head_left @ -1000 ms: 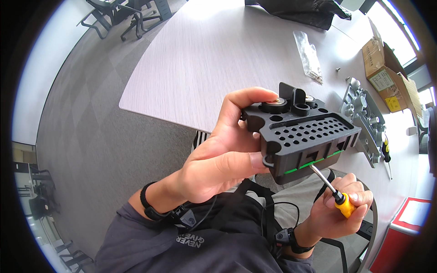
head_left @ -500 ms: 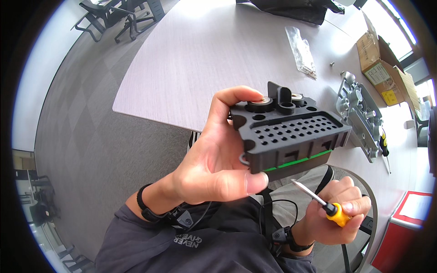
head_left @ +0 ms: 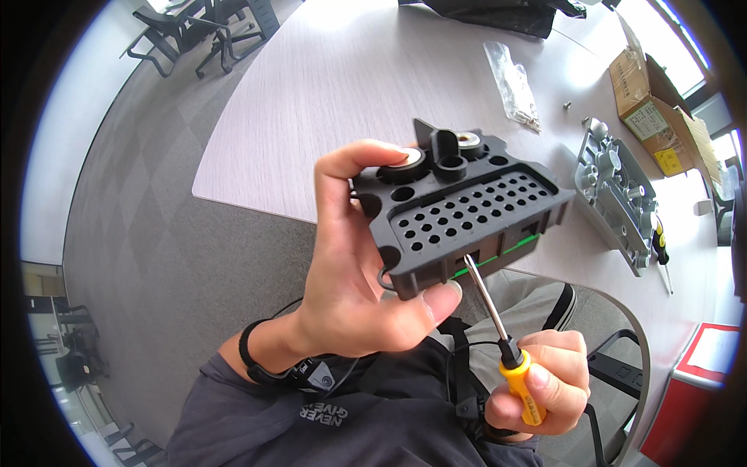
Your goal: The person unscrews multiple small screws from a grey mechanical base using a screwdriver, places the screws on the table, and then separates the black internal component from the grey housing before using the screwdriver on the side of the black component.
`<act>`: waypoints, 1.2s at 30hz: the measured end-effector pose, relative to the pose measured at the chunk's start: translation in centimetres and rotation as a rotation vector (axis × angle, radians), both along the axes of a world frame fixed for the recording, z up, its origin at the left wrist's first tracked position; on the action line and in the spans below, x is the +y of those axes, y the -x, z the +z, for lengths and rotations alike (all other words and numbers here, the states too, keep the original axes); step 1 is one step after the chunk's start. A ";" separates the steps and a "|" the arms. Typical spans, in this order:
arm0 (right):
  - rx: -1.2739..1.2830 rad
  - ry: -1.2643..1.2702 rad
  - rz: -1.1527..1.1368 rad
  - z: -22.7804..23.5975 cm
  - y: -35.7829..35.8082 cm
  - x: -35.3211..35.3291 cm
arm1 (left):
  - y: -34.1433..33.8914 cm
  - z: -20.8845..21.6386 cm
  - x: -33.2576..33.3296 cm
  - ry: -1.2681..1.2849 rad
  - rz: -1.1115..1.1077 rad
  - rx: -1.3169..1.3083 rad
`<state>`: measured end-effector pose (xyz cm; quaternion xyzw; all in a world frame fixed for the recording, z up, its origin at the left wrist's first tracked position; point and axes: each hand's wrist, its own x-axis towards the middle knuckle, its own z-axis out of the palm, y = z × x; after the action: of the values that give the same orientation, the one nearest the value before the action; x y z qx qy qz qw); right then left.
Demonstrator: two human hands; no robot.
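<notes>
My left hand (head_left: pixel 350 265) grips a black plastic housing (head_left: pixel 475 233) by its left end, thumb below and index finger on a round metal-topped post. Rows of round holes run across the housing's face, and a green strip shows along its lower side. In my right hand (head_left: pixel 548 381) is a screwdriver (head_left: pixel 523 385) with a yellow handle, held between thumb and fingers. Its blade points up and its tip is at a rectangular slot in the housing's near side, above the green strip. Whether the tip sits inside the slot I cannot tell.
On the table (head_left: pixel 334 117) at right lies a grey metal casing (head_left: pixel 615 191), with a second screwdriver (head_left: pixel 661 249) beside it. Behind are a clear bag of screws (head_left: pixel 513 89), a loose screw (head_left: pixel 567 105), an open cardboard box (head_left: pixel 654 109) and a black bag (head_left: pixel 498 15).
The housing has shifted left and tilted so more of its holed face shows. My right hand has swung the screwdriver upward and left, bringing its tip to the slot.
</notes>
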<state>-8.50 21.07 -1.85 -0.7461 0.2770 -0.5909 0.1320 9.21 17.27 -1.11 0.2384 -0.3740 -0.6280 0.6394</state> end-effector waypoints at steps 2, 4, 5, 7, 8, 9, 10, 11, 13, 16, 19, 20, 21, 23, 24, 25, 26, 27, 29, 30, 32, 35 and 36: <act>-0.028 -0.046 0.004 0.1 -0.4 0.3 | -0.3 -0.9 -0.5 0.068 0.122 -0.205; -0.019 -0.088 -0.049 0.3 -0.4 0.6 | -1.5 -0.9 -1.3 0.432 0.198 -0.638; 0.036 -0.136 -0.052 0.8 -0.1 0.7 | -1.7 -0.9 -1.4 0.469 0.176 -0.627; 0.038 -0.170 -0.091 0.1 -0.1 0.3 | -1.8 -1.5 -1.9 0.539 0.244 -0.632; 0.056 -0.180 -0.132 -0.6 -0.2 0.0 | -1.8 -1.7 -2.0 0.609 0.309 -0.632; 0.020 -0.266 -0.131 -1.3 -0.4 0.0 | -1.7 -1.7 -2.0 0.650 0.345 -0.670; 0.022 -0.332 -0.153 -1.6 -0.8 0.1 | -2.1 -2.2 -2.3 0.732 0.348 -0.675; 0.098 -0.343 -0.130 -1.7 -1.1 0.1 | -1.8 -2.4 -2.7 0.777 0.389 -0.686; 0.245 -0.282 -0.042 -2.5 -0.8 -0.5 | -0.9 -2.2 -2.8 0.820 0.460 -0.781; 0.189 -0.403 0.067 -3.3 -0.6 -0.4 | -0.4 -2.5 -3.0 0.823 0.432 -0.737; 0.214 -0.461 0.088 -4.1 -0.3 -0.5 | -0.2 -4.0 -3.9 0.863 0.469 -0.706; 0.219 -0.469 0.085 -4.2 -0.5 -0.5 | -0.3 -4.6 -4.3 0.855 0.466 -0.701; 0.181 -0.489 0.097 -4.4 -0.8 -0.7 | -0.4 -5.2 -4.7 0.870 0.460 -0.636; 0.118 -0.538 0.113 -4.7 -1.2 -0.7 | -0.7 -5.3 -4.9 0.882 0.457 -0.601; 0.121 -0.545 0.114 -4.7 -1.2 -0.7 | -0.6 -5.4 -4.8 0.875 0.457 -0.600; 0.116 -0.535 0.119 -4.8 -1.3 -0.8 | -0.6 -5.4 -4.8 0.852 0.469 -0.615; 0.111 -0.525 0.124 -4.8 -1.4 -0.9 | -0.6 -5.4 -4.7 0.829 0.481 -0.631; 0.115 -0.531 0.124 -4.9 -1.3 -0.9 | -0.9 -5.0 -4.5 0.818 0.479 -0.739; 0.113 -0.513 0.106 -5.1 -1.3 -1.1 | -0.5 -4.1 -3.7 0.590 0.377 -0.657; 0.114 -0.517 0.112 -5.1 -1.4 -1.1 | -0.4 -3.5 -3.1 0.371 0.279 -0.577; 0.126 -0.530 0.101 -4.9 -1.4 -1.2 | -0.5 -2.3 -2.5 0.149 0.185 -0.494; 0.142 -0.494 0.074 -5.2 -1.3 -1.4 | -0.6 -2.3 -2.7 0.116 0.094 -0.438; 0.142 -0.497 0.076 -5.2 -1.4 -1.5 | -0.8 -2.4 -2.7 0.112 0.095 -0.438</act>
<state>-7.15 19.61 -7.04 -0.7403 0.3940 -0.4454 0.3135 9.98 14.61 -3.48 0.3505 -0.5265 -0.5089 0.5840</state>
